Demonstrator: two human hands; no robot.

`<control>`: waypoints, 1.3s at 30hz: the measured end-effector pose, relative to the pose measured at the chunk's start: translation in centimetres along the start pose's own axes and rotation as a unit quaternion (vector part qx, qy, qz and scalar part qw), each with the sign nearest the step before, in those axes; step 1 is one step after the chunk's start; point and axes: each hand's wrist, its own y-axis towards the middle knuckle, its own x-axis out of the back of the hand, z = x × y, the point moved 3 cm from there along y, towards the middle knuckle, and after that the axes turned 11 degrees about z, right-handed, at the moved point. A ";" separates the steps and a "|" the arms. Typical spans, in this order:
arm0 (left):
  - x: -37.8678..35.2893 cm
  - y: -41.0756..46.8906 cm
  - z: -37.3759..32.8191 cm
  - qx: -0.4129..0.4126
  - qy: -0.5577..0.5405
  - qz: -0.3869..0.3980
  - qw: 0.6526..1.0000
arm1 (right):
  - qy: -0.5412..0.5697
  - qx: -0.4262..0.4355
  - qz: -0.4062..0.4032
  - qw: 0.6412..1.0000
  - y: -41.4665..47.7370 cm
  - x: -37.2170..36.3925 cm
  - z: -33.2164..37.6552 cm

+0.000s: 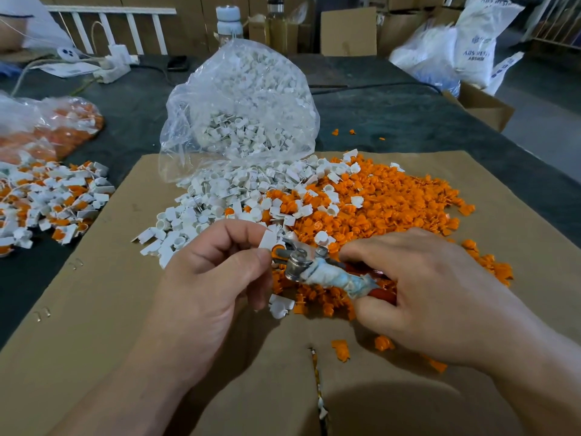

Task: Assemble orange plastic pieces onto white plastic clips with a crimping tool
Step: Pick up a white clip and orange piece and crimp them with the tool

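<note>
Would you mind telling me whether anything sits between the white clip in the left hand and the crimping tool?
Nothing visible does. The left hand pinches the white clip right at the head of the crimping tool, which the right hand grips; the loose pieces lie underneath.

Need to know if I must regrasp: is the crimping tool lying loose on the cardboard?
No, the right hand grips the crimping tool by its handles, its head at the white clip the left hand pinches.
</note>
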 end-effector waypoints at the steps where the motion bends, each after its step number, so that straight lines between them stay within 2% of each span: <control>1: 0.1 0.1 0.1 0.001 0.001 -0.001 1.000 | 0.001 -0.001 -0.002 1.000 0.0 0.0 0.1; 16: 0.3 0.1 0.5 0.032 -0.059 0.011 0.998 | 0.039 -0.025 0.037 0.998 0.0 0.0 0.1; 26: 0.0 0.0 0.3 0.010 -0.047 0.015 0.999 | 0.019 -0.036 0.068 0.997 0.2 -0.3 0.1; 35: 0.0 -0.1 0.2 0.001 -0.059 0.009 0.998 | 0.009 -0.018 0.016 1.000 0.2 -0.2 0.3; 39: -0.3 -0.3 -0.1 -0.007 -0.036 -0.004 0.999 | 0.005 -0.018 0.023 1.000 0.2 -0.6 0.1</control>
